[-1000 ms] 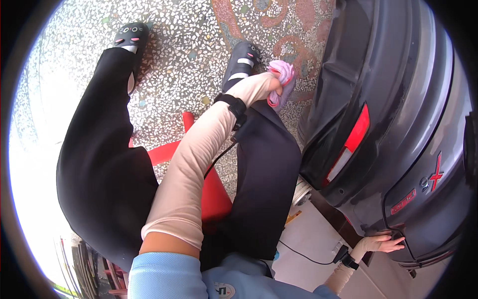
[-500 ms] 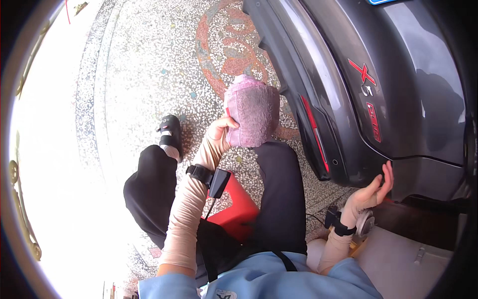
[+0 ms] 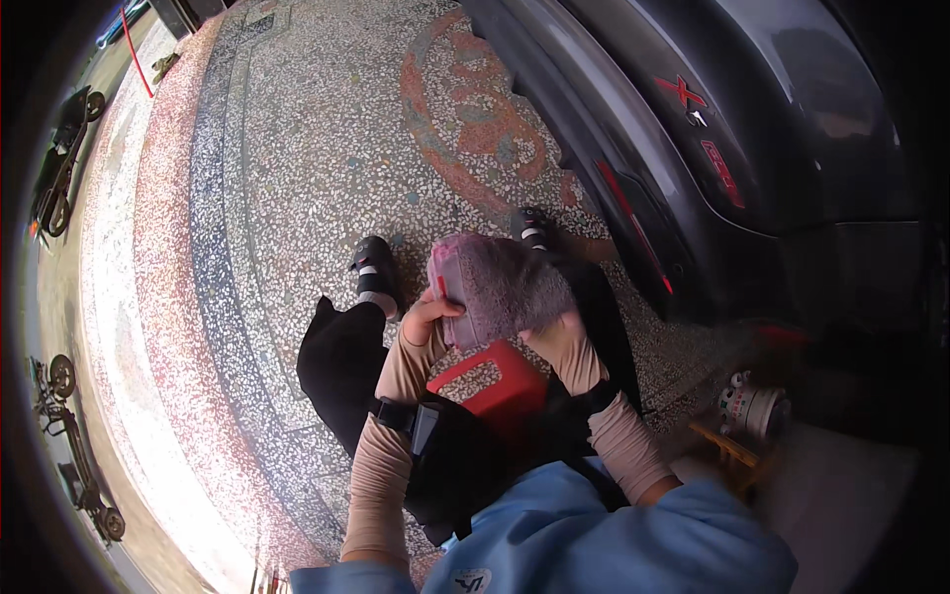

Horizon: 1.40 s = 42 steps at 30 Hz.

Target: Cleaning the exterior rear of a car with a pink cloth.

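Note:
A folded mauve-pink microfibre cloth (image 3: 505,289) is spread in front of me, above my knees. My left hand (image 3: 431,322) grips its left edge, the thumb on top and the other fingers partly hidden beneath. At the lower right edge of the cloth, my right hand (image 3: 560,345) holds on too, most of its fingers covered by the fabric. Both wrists wear black straps over beige sleeves. Below the cloth, between my legs, is a red plastic stool (image 3: 510,384) with a slot in its top.
To my right stands the rear of a dark grey car (image 3: 732,168) with red lights. A white round container (image 3: 757,409) sits near its corner, beside a yellow-orange piece (image 3: 725,444). Speckled terrazzo floor (image 3: 327,168) lies ahead. Motorbikes (image 3: 64,158) are parked far left.
My right hand has left the car's rear corner and come across to the cloth, taking its right edge. The cloth has moved lower, nearer to me. My view has shifted, and the motorbikes now show.

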### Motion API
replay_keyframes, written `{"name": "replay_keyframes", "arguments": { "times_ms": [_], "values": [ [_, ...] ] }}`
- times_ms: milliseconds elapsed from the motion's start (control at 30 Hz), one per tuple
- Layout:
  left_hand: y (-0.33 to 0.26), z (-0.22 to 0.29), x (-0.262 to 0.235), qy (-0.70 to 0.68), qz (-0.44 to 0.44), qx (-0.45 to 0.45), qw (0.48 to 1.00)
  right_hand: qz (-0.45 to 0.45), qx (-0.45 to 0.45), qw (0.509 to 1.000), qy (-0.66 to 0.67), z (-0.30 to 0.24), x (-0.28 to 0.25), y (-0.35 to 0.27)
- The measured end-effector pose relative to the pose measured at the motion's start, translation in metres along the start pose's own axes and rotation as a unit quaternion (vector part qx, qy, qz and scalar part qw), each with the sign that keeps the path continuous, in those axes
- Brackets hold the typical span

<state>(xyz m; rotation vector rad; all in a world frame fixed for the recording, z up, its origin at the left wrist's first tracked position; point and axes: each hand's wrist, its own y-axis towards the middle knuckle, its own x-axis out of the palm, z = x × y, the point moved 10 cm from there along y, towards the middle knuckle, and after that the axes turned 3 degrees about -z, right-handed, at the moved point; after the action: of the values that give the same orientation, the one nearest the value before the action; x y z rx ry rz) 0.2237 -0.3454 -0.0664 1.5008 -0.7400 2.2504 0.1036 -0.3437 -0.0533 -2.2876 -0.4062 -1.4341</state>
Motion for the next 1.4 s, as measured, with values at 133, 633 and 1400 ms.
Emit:
{"name": "replay_keyframes", "arguments": {
  "times_ms": [133, 633, 1400],
  "values": [
    [0.023, 0.009, -0.002, 0.041, -0.024, -0.024, 0.999, 0.067, -0.014, 0.994, 0.090, -0.027, 0.010, -0.003],
    [0.193, -0.012, -0.130, 0.348, 0.269, -0.177, 0.880, 0.307, 0.030, 0.949, 0.063, -0.077, -0.159, 0.069],
    [0.225, -0.063, -0.087, -0.063, 0.172, -0.078, 0.980, 0.275, -0.072, 0.938, 0.197, -0.104, -0.198, 0.077]
  ]
}}
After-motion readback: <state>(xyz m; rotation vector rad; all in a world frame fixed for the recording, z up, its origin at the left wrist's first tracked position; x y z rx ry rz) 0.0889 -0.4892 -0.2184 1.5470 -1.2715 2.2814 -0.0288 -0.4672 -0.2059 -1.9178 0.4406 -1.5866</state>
